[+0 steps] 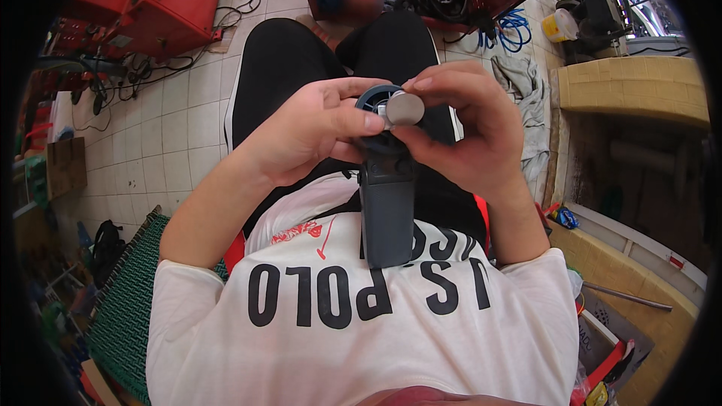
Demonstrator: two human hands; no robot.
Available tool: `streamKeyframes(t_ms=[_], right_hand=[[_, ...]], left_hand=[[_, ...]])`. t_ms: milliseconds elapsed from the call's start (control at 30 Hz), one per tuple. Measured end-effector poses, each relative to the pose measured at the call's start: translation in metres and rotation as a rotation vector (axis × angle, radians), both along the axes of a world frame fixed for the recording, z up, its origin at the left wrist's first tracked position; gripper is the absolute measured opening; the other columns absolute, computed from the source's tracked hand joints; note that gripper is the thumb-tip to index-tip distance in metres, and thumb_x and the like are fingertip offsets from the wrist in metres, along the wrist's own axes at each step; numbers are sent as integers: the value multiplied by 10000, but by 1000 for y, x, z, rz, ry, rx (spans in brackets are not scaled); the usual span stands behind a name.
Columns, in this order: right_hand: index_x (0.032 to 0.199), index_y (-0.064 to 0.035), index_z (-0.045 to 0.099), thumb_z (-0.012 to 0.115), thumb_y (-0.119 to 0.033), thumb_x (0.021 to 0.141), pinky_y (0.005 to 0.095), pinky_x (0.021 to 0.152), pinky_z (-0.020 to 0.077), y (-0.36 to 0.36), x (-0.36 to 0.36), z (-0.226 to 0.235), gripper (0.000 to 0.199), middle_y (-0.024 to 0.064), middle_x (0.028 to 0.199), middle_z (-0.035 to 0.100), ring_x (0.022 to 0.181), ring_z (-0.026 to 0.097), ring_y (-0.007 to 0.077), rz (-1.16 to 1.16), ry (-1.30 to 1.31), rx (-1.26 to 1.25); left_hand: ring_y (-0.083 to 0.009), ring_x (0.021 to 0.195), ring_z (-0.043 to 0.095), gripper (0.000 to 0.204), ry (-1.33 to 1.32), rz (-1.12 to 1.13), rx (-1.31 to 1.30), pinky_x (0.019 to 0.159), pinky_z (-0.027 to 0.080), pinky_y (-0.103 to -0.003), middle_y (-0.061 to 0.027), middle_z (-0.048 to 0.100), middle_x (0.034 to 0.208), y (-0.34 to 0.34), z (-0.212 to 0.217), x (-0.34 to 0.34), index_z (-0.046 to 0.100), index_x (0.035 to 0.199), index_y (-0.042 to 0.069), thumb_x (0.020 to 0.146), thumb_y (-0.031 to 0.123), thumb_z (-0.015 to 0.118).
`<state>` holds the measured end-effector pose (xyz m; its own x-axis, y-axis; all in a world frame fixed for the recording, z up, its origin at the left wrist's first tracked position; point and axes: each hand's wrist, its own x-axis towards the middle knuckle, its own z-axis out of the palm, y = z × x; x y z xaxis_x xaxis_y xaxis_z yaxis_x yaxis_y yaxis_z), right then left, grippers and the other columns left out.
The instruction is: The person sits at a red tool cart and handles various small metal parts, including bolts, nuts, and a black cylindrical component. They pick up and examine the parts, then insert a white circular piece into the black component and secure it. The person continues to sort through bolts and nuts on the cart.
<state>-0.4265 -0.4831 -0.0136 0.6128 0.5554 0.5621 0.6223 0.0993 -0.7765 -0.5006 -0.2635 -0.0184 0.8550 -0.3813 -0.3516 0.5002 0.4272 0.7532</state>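
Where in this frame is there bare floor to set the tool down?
The white tiled floor is bare between the person's left leg and the red machine. Cables crowd the strip under that machine. Right of the legs, a grey rag and blue cord fill the floor. Both hands hold the dark tool over the lap.

One view only, sitting on my head and looking steeply down my own chest. My white shirt fills the lower frame, close under the lens. My hands meet near the centre, very near. Past my knees the tiled floor runs to the upper frame, red machinery at upper left. Fisheye bends every edge toward the dark rim.
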Motion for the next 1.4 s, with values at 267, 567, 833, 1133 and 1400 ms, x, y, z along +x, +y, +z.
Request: streamKeyframes(t_ms=[267,567,833,1133,1400], right_hand=[[1206,-26,644,862,75,741,334,852,597,-6,-10,-6,524,128,1106,716,989,723,225,31,56,-28],[1142,-35,690,873,24,708,367,917,565,-7,-8,-1,475,116,1112,763,1042,705,269,70,-34,49],[1109,-33,690,881,-28,709,398,939,553,-12,-8,1,442,119,1102,769,1058,696,296,85,-33,38],[1119,-44,687,880,-15,701,391,943,550,-11,-9,5,461,112,1113,772,1063,689,298,89,-73,18],[1141,-56,717,873,15,672,371,924,572,-11,-11,14,500,66,1125,777,1065,694,284,58,-99,-49]], left_hand=[[-182,1112,710,756,58,26,-22,872,639,-304,-135,658,1307,-6,-8,-5,479,1488,-60,849,172,811],[-147,1062,711,791,7,59,154,787,621,-224,-113,692,1228,-11,17,-10,452,1512,-63,846,144,826],[-152,1109,695,845,-7,65,45,895,608,-256,-126,688,1262,-5,22,-12,417,1533,-80,813,30,844],[-187,1185,674,905,-34,27,-3,1051,544,-325,-141,677,1313,-1,20,-11,420,1534,-78,777,27,904],[-189,1201,669,924,-46,48,1,1033,554,-316,-142,678,1316,-2,23,-12,416,1539,-72,771,43,918]])
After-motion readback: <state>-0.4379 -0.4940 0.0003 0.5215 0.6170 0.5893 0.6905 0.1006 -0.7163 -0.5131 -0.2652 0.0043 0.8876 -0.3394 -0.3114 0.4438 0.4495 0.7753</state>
